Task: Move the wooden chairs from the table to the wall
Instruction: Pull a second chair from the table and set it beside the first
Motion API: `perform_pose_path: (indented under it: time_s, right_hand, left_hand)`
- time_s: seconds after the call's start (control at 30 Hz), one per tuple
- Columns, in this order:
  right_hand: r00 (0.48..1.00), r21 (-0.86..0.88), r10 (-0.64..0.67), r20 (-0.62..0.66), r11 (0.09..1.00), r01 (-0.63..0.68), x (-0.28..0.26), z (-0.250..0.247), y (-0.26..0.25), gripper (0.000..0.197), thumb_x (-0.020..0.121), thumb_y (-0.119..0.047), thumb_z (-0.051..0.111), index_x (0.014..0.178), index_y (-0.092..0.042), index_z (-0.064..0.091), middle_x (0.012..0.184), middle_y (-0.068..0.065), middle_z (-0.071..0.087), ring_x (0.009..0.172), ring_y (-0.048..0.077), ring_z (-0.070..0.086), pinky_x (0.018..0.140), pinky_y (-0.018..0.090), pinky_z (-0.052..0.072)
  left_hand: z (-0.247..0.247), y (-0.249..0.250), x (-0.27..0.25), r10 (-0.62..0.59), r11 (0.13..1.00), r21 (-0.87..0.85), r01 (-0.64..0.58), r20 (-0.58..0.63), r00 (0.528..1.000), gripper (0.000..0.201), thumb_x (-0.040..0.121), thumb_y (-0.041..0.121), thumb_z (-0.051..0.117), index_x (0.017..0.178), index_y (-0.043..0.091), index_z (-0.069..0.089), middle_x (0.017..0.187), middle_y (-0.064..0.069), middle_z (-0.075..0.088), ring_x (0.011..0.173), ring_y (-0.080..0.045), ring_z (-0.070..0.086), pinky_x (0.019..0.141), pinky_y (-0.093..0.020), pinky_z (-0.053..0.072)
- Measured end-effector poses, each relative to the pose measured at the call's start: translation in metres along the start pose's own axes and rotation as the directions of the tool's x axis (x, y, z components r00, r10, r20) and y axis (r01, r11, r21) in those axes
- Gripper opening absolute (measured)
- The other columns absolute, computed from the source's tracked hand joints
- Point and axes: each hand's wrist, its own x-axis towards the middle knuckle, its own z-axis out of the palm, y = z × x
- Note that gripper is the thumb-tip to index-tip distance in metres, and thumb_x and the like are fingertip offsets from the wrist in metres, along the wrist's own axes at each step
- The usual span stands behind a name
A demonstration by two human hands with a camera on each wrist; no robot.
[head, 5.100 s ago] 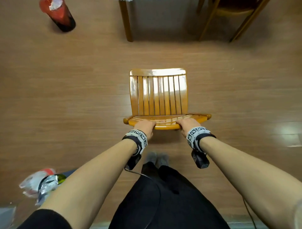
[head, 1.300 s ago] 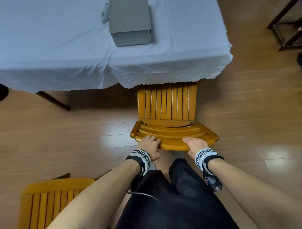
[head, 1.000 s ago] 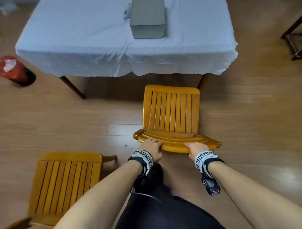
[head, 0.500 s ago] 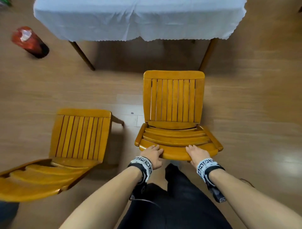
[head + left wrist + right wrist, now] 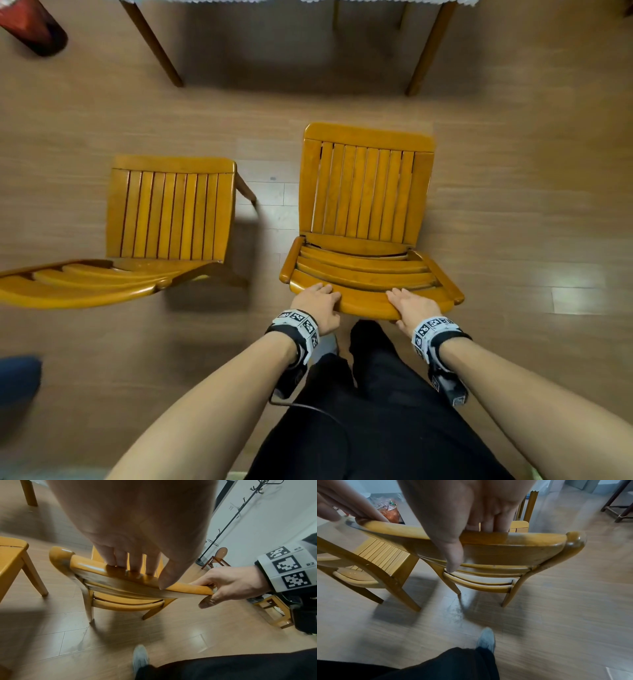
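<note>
A slatted wooden chair (image 5: 364, 192) stands on the floor in front of me, its backrest nearest to me. My left hand (image 5: 317, 305) grips the top rail (image 5: 120, 574) of the backrest on its left part, fingers over the rail. My right hand (image 5: 409, 308) grips the same rail (image 5: 513, 536) on its right part, thumb behind. A second wooden chair (image 5: 164, 219) of the same kind stands to the left, facing the same way. The chair legs (image 5: 510, 596) look blurred above the floor.
Two wooden table legs (image 5: 154, 44) and the cloth's white hem show at the top. A red object (image 5: 30, 27) is at the top left. My black trousers (image 5: 359, 411) and grey shoe (image 5: 139, 657) are directly behind the chair. A coat stand (image 5: 228, 519) and low stools are to the right.
The chair in my hands has come away from the table toward me, beside the second chair. The table has slid out of view at the top. Both hands keep their grip.
</note>
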Motion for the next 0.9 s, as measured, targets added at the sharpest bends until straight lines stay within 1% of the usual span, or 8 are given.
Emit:
perform_pose_path:
  time_s: [0.27, 0.4, 0.57, 0.63, 0.7, 0.77, 0.87, 0.9]
  right_hand:
    - [1.000, 0.034, 0.018, 0.001, 0.999, -0.018, -0.020, 0.017, -0.013, 0.072, 0.098, -0.028, 0.061, 0.158, -0.023, 0.021, 0.164, -0.001, 0.024, 0.148, 0.020, 0.029, 0.110, 0.040, 0.042]
    - [1.000, 0.037, 0.003, 0.011, 0.999, -0.004, -0.020, 0.010, -0.004, 0.068, 0.099, -0.027, 0.060, 0.157, -0.022, 0.024, 0.162, 0.000, 0.028, 0.147, 0.021, 0.031, 0.109, 0.040, 0.043]
    - [1.000, 0.028, -0.009, -0.001, 1.000, 0.009, -0.020, -0.016, 0.024, 0.051, 0.097, -0.032, 0.062, 0.144, -0.023, 0.043, 0.148, 0.001, 0.049, 0.132, 0.024, 0.051, 0.101, 0.044, 0.049]
    - [0.999, 0.007, -0.051, 0.011, 0.999, 0.051, -0.020, -0.019, 0.030, 0.050, 0.096, -0.037, 0.061, 0.141, -0.022, 0.045, 0.145, 0.001, 0.052, 0.129, 0.025, 0.054, 0.101, 0.044, 0.049]
    - [0.995, 0.019, -0.097, -0.001, 0.995, 0.097, -0.022, -0.015, 0.034, 0.051, 0.097, -0.041, 0.059, 0.141, -0.020, 0.045, 0.146, 0.002, 0.051, 0.130, 0.025, 0.052, 0.102, 0.044, 0.048]
    - [0.987, 0.066, -0.161, -0.021, 0.985, 0.162, -0.022, -0.013, 0.042, 0.054, 0.098, -0.050, 0.054, 0.141, -0.018, 0.045, 0.145, 0.003, 0.051, 0.130, 0.024, 0.051, 0.103, 0.043, 0.047]
    - [0.958, 0.180, -0.286, 0.026, 0.944, 0.277, -0.027, -0.025, 0.072, 0.065, 0.098, -0.061, 0.042, 0.150, -0.021, 0.040, 0.153, 0.002, 0.045, 0.137, 0.023, 0.046, 0.111, 0.045, 0.040]
    - [0.951, 0.192, -0.308, 0.015, 0.935, 0.300, -0.027, -0.033, 0.091, 0.065, 0.099, -0.062, 0.039, 0.151, -0.023, 0.039, 0.155, 0.001, 0.044, 0.138, 0.023, 0.045, 0.112, 0.046, 0.038]
  left_hand:
    - [0.017, 0.006, -0.024, 0.017, 0.999, 0.029, -0.016, -0.022, 1.000, 0.062, 0.096, 0.039, 0.046, 0.153, 0.016, 0.033, 0.161, -0.010, 0.027, 0.148, -0.030, 0.021, 0.121, -0.039, 0.018]
    - [0.011, 0.015, -0.024, 0.006, 1.000, 0.019, -0.005, -0.035, 0.999, 0.059, 0.095, 0.036, 0.048, 0.150, 0.015, 0.037, 0.157, -0.010, 0.033, 0.145, -0.030, 0.026, 0.119, -0.039, 0.022]
    - [-0.006, 0.031, -0.016, -0.003, 1.000, 0.021, 0.005, -0.104, 0.995, 0.061, 0.092, 0.037, 0.051, 0.148, 0.015, 0.041, 0.153, -0.010, 0.040, 0.140, -0.030, 0.035, 0.116, -0.038, 0.027]
    - [-0.009, 0.037, -0.014, -0.029, 0.999, 0.013, 0.031, -0.099, 0.995, 0.059, 0.089, 0.038, 0.053, 0.144, 0.017, 0.045, 0.149, -0.009, 0.046, 0.135, -0.030, 0.041, 0.112, -0.039, 0.032]
    - [-0.008, 0.043, -0.014, -0.069, 0.997, 0.020, 0.071, -0.080, 0.994, 0.059, 0.087, 0.040, 0.053, 0.141, 0.018, 0.047, 0.146, -0.009, 0.048, 0.132, -0.030, 0.043, 0.110, -0.040, 0.035]
    - [-0.015, 0.050, -0.012, -0.122, 0.992, 0.043, 0.122, -0.009, 0.993, 0.057, 0.087, 0.042, 0.053, 0.138, 0.017, 0.049, 0.142, -0.010, 0.050, 0.128, -0.031, 0.046, 0.106, -0.041, 0.039]
    - [-0.042, 0.068, 0.000, -0.216, 0.976, -0.002, 0.218, 0.116, 0.970, 0.045, 0.086, 0.046, 0.052, 0.116, 0.014, 0.064, 0.116, -0.012, 0.064, 0.105, -0.030, 0.059, 0.089, -0.038, 0.050]
    - [-0.054, 0.077, 0.006, -0.235, 0.972, 0.001, 0.236, 0.115, 0.965, 0.047, 0.086, 0.048, 0.051, 0.114, 0.014, 0.067, 0.114, -0.012, 0.065, 0.104, -0.029, 0.060, 0.089, -0.039, 0.051]
